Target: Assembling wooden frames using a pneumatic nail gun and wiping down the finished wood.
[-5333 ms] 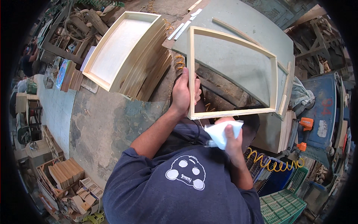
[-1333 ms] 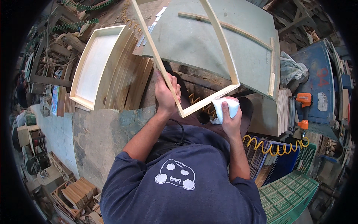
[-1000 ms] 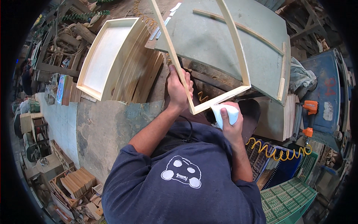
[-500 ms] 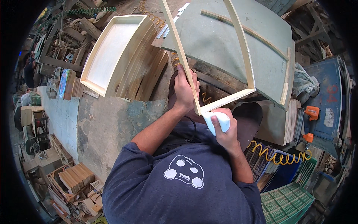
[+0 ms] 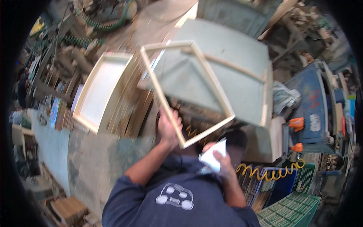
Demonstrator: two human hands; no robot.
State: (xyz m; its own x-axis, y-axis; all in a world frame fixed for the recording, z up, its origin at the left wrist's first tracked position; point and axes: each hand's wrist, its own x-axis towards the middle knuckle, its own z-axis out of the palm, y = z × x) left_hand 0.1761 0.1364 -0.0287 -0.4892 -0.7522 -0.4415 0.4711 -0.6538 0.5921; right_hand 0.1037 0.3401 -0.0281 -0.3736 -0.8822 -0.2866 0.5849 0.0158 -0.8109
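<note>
My left hand (image 5: pixel 169 128) grips the near left side of a rectangular frame of pale wood (image 5: pixel 162 94), its fingers wrapped round the strip. The frame is raised and tilted, its far end over a grey-green worktable (image 5: pixel 242 49). In my right hand (image 5: pixel 224 163) is a white squeeze bottle (image 5: pixel 213 157) with a pointed end, held just below the frame's near corner and apart from it. My fingers cover part of the bottle, and motion blurs the view.
Wooden strips (image 5: pixel 234 64) lie on the worktable. To its left stands a stack of shallow wooden trays (image 5: pixel 100 90). On the right are an orange nail gun (image 5: pixel 297 124), a yellow coiled hose (image 5: pixel 261 173) and green plastic crates (image 5: pixel 291 208).
The frame has tipped down and away, so its far end now shows. My right hand has drawn the bottle down and off the frame's near corner. The whole view has shifted.
</note>
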